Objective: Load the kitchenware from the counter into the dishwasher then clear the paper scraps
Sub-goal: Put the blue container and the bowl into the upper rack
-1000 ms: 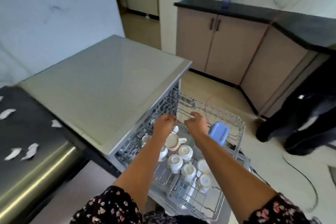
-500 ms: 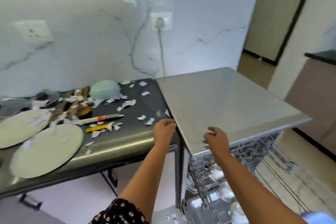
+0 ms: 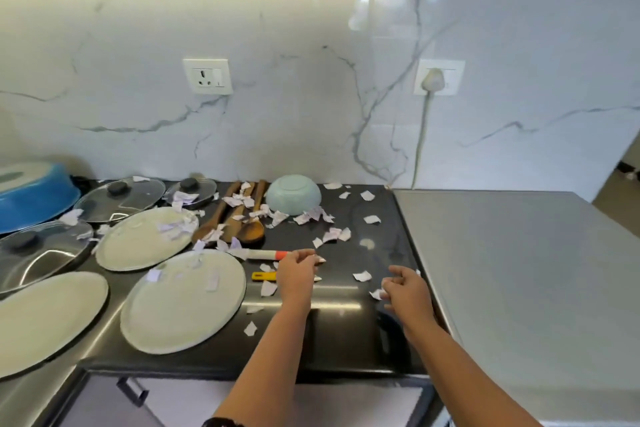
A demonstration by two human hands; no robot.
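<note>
Lying just beside fingers point(image 3: 399, 274): paper scraps point(image 3: 362, 276)

I can read no words, numbers or brand marks anywhere in front of me. The paper scraps point(image 3: 362, 276) strewn over the counter point(image 3: 346, 340), from its back edge to its front edge, are too small and blurred to show any print.
</note>
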